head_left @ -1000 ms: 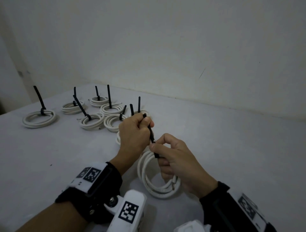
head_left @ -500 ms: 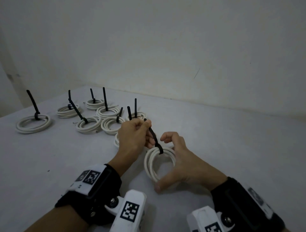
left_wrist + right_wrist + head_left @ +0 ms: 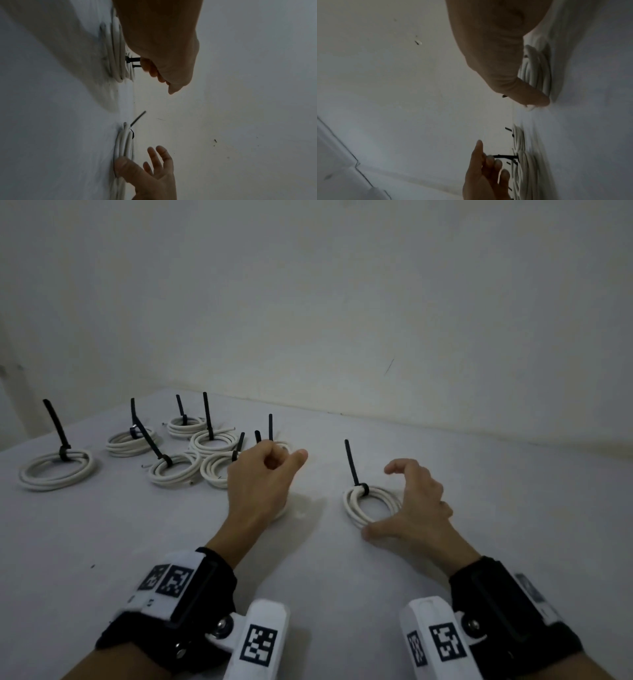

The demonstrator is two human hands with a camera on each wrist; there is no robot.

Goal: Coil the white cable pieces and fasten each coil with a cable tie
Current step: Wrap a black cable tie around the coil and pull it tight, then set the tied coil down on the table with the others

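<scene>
White cable coils lie on the table, partly hidden: the left hand covers at least one coil beneath it and part of the group at ten o'clock, so I count six there plainly and perhaps more. Each bears one black tie. The newest coil, its tie upright, lies at three o'clock of the left hand, whose fingers curl loosely on nothing; the right hand arches wide over it, thumb touching its near rim.
</scene>
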